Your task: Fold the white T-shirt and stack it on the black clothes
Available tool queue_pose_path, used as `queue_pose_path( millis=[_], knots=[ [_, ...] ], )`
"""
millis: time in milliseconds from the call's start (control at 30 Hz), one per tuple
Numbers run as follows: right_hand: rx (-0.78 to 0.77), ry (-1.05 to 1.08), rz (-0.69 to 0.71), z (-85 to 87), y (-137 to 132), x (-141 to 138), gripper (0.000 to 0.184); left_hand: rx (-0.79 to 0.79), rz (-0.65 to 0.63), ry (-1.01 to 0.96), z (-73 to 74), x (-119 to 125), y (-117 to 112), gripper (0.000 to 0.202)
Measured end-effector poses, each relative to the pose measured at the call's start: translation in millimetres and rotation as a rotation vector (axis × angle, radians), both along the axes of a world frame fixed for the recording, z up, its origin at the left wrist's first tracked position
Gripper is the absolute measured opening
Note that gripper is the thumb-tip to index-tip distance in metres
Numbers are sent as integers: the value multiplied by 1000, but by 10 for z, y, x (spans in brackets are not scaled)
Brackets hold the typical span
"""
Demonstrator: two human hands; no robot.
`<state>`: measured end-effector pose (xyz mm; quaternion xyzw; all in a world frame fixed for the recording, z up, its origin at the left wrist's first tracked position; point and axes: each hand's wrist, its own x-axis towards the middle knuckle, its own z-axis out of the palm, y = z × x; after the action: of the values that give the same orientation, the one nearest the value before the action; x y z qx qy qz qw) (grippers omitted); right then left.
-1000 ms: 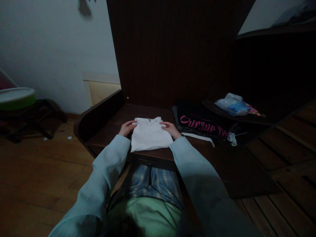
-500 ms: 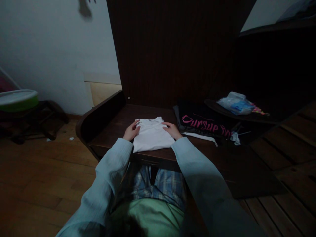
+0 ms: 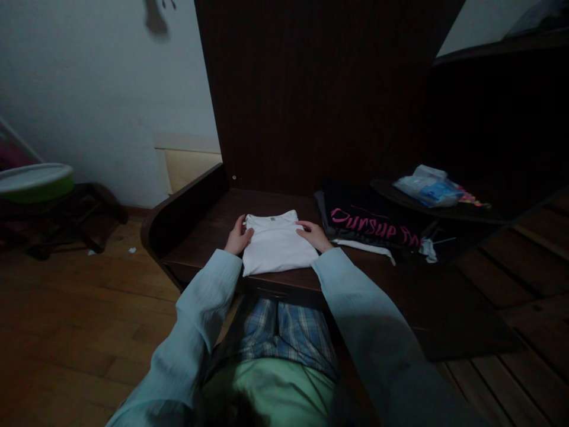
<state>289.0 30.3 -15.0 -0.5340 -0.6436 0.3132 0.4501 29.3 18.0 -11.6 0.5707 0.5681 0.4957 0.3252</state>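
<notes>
A folded white T-shirt [image 3: 279, 249] lies on the dark wooden desktop in front of me, its neckline at the far side. My left hand [image 3: 239, 237] grips the shirt's upper left edge, thumb on top of the cloth and fingers along its side. At the upper right edge, my right hand [image 3: 313, 235] holds the fabric, with its fingertips on the cloth and partly hidden. Just right of that hand is a folded black garment [image 3: 368, 216] with pink lettering. A white strip [image 3: 364, 245] lies along the garment's near edge.
The dark wooden desk [image 3: 200, 237] has a raised side on the left and a tall panel behind. A plastic packet [image 3: 429, 187] rests on a round dark surface at right. At far left, a green basin [image 3: 35, 182] sits on a dark stand [image 3: 66, 222].
The shirt's neckline has been drawn straighter and flatter between my hands. Both hands stay at its upper edges. The whole view has shifted slightly.
</notes>
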Motion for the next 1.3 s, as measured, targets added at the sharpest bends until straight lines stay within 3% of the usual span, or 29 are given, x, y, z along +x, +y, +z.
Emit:
queue_pose_path(
  millis=[200, 433, 600, 733, 833, 900, 1000, 1067, 1167, 1300],
  knots=[
    [-5, -5, -62, -5, 20, 2, 22, 13, 74, 178, 24, -34, -6, 41],
    [-36, -29, -68, 5, -14, 13, 28, -20, 122, 460, 166, 8, -118, 36],
    [-42, -63, -152, 34, -32, -22, 27, -123, 185, 683, 205, 96, -186, 35],
    [-131, -26, -204, 62, -22, -16, 21, -145, 228, 658, 194, 109, -184, 28],
    [-204, -4, -158, 66, -32, 18, 11, -161, 246, 645, 214, 87, -109, 24],
    [-256, 7, -100, 71, -32, 37, 5, -199, 227, 623, 258, 65, -23, 32],
    [-330, 34, -47, 95, 27, 31, 25, -261, 160, 556, 332, 39, 116, 42],
    [-309, 42, -101, 118, 110, -5, 27, -270, 149, 541, 350, 39, 182, 41],
    [-178, 77, -203, 134, 245, -81, 15, -170, 168, 561, 307, 60, 224, 32],
    [-40, 207, -59, 107, 338, -121, 30, 40, 161, 478, 199, 71, 247, 23]
  ],
)
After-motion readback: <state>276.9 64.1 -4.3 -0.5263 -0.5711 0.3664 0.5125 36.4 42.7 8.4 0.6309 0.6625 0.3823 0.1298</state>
